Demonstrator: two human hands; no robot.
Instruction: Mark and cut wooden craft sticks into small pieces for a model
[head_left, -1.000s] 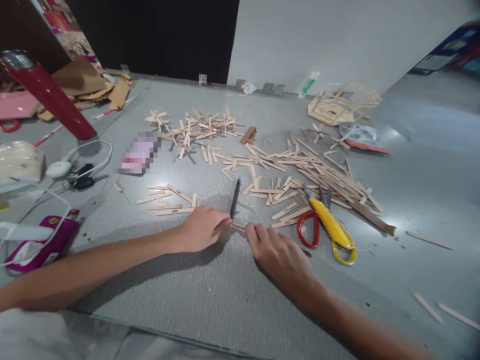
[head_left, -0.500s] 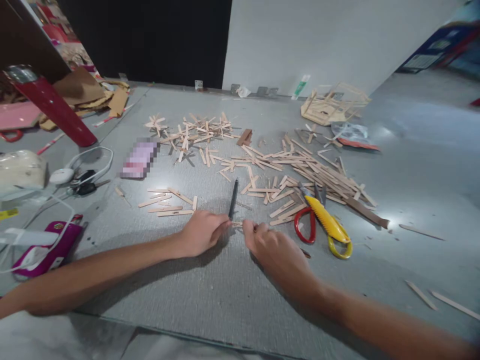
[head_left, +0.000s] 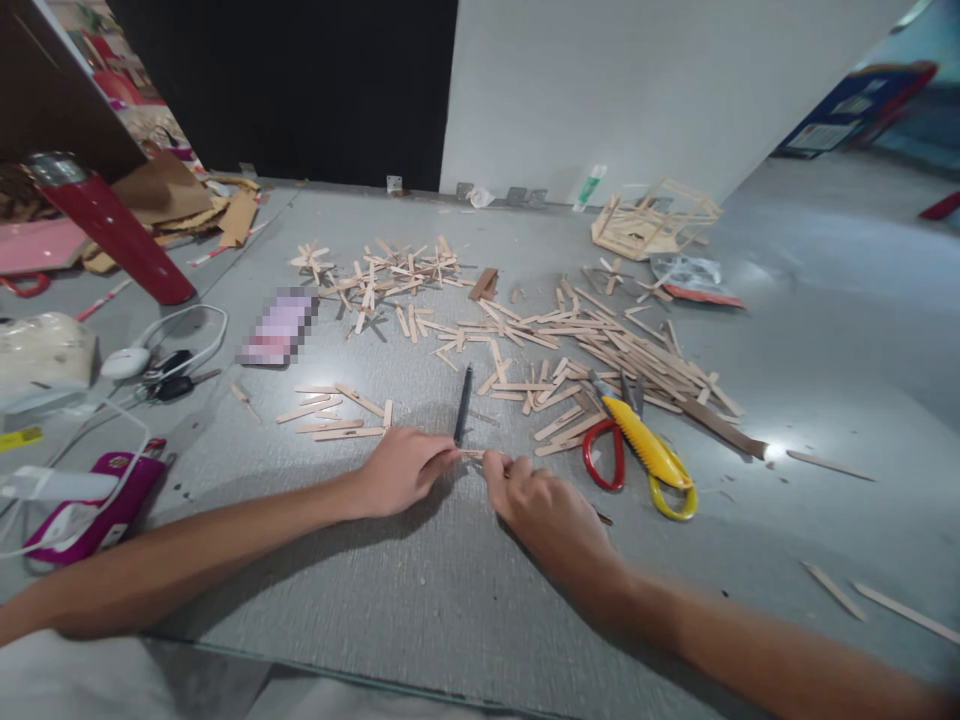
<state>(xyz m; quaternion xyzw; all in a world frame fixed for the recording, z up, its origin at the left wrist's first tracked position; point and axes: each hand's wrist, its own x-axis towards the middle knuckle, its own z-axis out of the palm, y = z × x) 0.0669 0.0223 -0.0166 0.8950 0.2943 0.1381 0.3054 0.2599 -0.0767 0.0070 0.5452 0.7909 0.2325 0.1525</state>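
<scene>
Between my two hands is a short wooden stick (head_left: pixel 472 455), like a popsicle stick piece, lying crosswise. My left hand (head_left: pixel 405 468) pinches its left end between thumb and fingers. My right hand (head_left: pixel 547 505) has its fingers curled round the other end, which they mostly hide. A dark pen (head_left: pixel 464 402) lies just beyond my left fingertips. To the left, several cut sticks (head_left: pixel 349 425) lie in a loose group. Right of my right hand rest scissors (head_left: pixel 649 445) with a yellow and a red handle.
Stick piles (head_left: pixel 637 350) spread over the grey table (head_left: pixel 360 600). A pixelated phone-like item (head_left: pixel 279 328), a red flask (head_left: pixel 112 230), keys (head_left: pixel 176 375) and a purple device (head_left: pixel 97 505) are on the left. A stick frame (head_left: pixel 652 230) and plastic packet (head_left: pixel 697 280) stand far right.
The view has shifted slightly, so the table's things sit a little lower. Both hands keep their hold on the stick with hardly any movement.
</scene>
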